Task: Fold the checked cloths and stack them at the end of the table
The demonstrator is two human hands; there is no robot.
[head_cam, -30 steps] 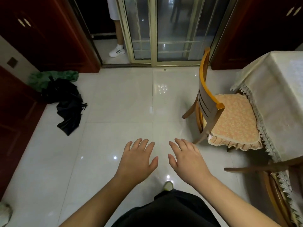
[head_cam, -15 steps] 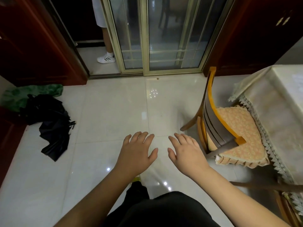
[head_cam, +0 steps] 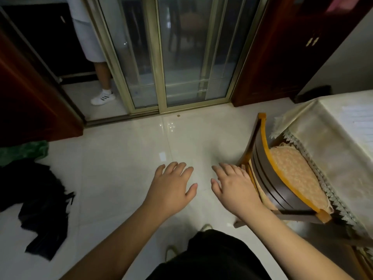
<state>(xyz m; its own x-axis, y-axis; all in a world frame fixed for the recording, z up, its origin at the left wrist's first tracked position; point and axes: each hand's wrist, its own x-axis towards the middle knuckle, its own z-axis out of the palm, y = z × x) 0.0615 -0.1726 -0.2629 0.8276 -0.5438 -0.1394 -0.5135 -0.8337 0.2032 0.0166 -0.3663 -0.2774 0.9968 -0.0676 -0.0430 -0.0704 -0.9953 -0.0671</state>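
My left hand (head_cam: 171, 186) and my right hand (head_cam: 234, 188) are stretched out side by side, palms down, over the white tiled floor. Their fingers are spread and straight, and neither holds anything. The table (head_cam: 331, 134), under a cream lace-edged cover, stands at the right edge of the view. A pale sheet or cloth (head_cam: 361, 118) lies on its far corner, too blurred to tell what it is. No checked cloth is visible.
A wooden chair (head_cam: 264, 168) with an orange cushion is pushed against the table, just right of my right hand. A black garment (head_cam: 42, 209) and something green (head_cam: 22, 152) lie on the floor at left. Another person's leg (head_cam: 103, 77) stands by the sliding glass doors (head_cam: 173, 57).
The view has tilted up and shifted right, bringing more of the doors and the table in. Both hands stay spread in front of me, now closer to the chair.
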